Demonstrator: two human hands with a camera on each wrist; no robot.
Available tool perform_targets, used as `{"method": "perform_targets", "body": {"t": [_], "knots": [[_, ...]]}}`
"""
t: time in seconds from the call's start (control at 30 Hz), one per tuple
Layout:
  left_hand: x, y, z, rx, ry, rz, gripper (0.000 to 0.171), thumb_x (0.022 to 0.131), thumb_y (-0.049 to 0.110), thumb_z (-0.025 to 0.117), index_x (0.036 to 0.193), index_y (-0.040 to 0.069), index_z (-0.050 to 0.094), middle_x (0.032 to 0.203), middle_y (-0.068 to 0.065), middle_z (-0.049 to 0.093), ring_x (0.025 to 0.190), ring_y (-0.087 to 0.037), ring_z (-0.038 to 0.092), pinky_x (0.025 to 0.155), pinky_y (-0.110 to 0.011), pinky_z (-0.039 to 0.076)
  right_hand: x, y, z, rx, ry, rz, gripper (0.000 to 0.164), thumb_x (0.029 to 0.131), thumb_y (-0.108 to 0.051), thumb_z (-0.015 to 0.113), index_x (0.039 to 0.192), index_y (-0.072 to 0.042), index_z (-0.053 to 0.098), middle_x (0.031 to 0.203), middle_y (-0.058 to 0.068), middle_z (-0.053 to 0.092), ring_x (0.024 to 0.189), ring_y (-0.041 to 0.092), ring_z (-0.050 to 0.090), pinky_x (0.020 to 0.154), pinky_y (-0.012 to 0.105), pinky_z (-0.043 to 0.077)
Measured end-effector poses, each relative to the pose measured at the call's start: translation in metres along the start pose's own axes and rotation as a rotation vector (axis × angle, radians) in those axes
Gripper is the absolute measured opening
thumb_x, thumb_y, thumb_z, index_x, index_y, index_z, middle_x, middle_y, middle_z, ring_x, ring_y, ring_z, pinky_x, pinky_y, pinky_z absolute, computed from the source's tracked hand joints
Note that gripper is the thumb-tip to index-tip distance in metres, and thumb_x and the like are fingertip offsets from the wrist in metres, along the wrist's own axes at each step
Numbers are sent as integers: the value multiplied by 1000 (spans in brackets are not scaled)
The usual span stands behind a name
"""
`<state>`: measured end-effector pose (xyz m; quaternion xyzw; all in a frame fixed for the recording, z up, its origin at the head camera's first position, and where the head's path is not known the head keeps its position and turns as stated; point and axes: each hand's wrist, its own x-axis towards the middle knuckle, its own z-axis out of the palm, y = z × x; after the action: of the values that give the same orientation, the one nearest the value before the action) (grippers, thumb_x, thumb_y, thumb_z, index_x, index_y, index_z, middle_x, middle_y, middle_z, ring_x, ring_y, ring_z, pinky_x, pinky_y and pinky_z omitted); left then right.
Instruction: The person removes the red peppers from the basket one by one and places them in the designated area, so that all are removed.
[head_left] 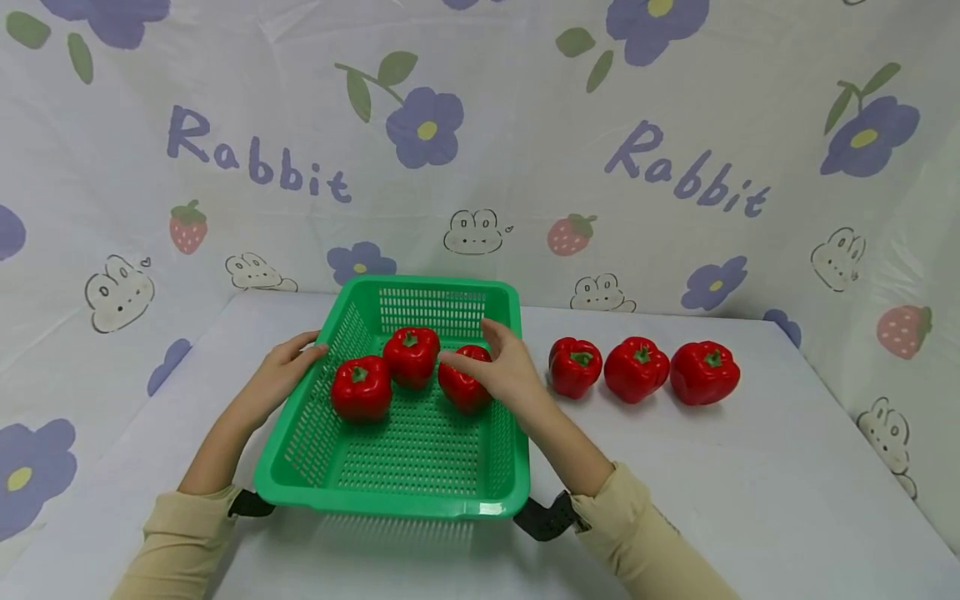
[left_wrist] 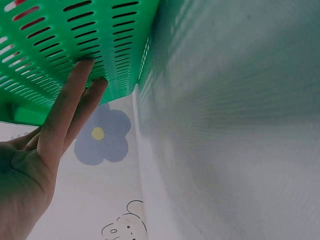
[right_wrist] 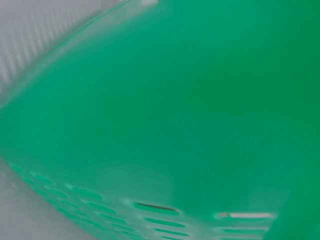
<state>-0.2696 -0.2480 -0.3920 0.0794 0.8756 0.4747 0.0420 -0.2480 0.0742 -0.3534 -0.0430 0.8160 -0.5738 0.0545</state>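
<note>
One green basket (head_left: 397, 505): set on the white worktop (head_left: 720, 492), with three red peppers (head_left: 362, 390) held inside.
Left hand (head_left: 279, 373): fingers laid nearly straight against the basket's outer left side.
Right hand (head_left: 512, 368): fingers parted, poised over the basket's rightmost pepper (head_left: 461, 397); contact cannot be told.
Loose peppers (head_left: 637, 375): three, lined up right of the basket.
Backdrop (head_left: 525, 150): printed with flowers, strawberries and "Rabbit".

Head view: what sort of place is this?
Probably a tabletop recording setup: a white table, a Rabbit-printed backdrop behind it, and a green perforated basket holding three red bell peppers.
</note>
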Motion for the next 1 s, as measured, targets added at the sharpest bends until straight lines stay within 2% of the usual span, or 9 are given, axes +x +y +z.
{"method": "perform_targets", "body": {"t": [0.13,0.37,0.7,1.0], "knots": [[0,-1,0,0,-4,0,58,105,36,39,150,0,32,124,-30,58,81,-6,64,71,-23,55,2,-2,6,-60,-13,15,92,83,-36,76,154,-8,25,159,14,31,147,33,30,109,56,38],[0,-3,0,1,0,1,59,105,37,39,151,0,31,129,-30,56,84,-6,63,73,-23,54,4,-3,13,-87,-3,29,91,83,-33,76,154,-8,25,156,15,35,140,34,38,105,56,42],[1,-4,-1,3,6,19,57,105,36,38,150,1,34,128,-28,58,85,-4,62,76,-24,52,8,-2,18,-119,38,29,91,84,-26,76,155,-7,23,158,15,31,144,36,32,107,57,40],[0,-3,0,-3,0,14,57,105,37,38,150,2,34,127,-27,58,86,-5,62,75,-24,53,7,-3,20,-173,15,32,92,82,-23,77,154,-2,22,153,20,37,139,38,39,100,55,47]]}}
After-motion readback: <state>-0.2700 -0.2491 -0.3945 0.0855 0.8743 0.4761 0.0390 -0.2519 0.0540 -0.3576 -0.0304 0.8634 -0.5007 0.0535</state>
